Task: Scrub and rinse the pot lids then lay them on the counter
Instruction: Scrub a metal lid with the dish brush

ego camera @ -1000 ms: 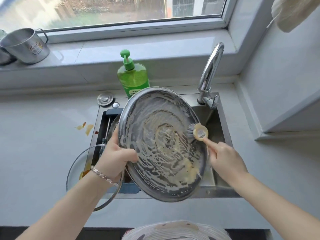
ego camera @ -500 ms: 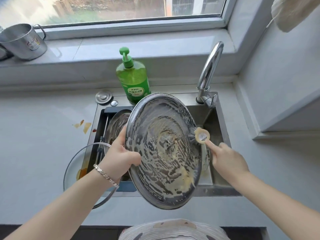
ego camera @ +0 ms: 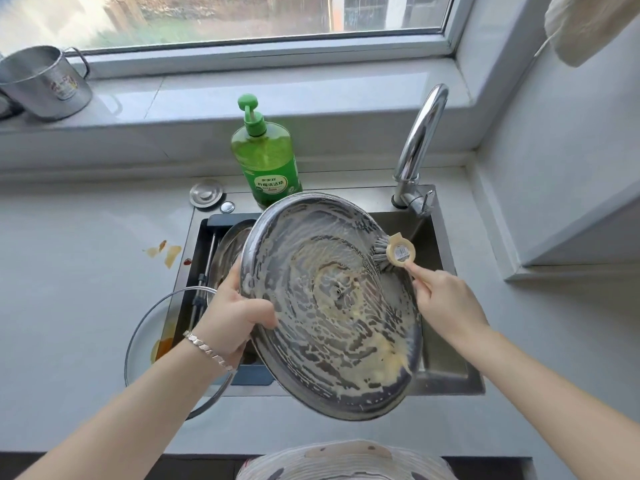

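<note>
While gripped, lid point(ego camera: 329, 306) tilted; brush point(ego camera: 391, 252) climbed.

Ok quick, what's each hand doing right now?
Left hand: closed on the edge of the soapy metal lid, tilting it over the sink.
Right hand: closed on the brush, bristles against the lid.

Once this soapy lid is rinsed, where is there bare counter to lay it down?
Right of the sink, the counter lies bare out to the wall. The left side is crowded near the basin: a glass lid overhangs the sink's edge, with food scraps beyond it. Further left is bare. Behind the sink, the soap bottle and faucet fill the ledge.
</note>
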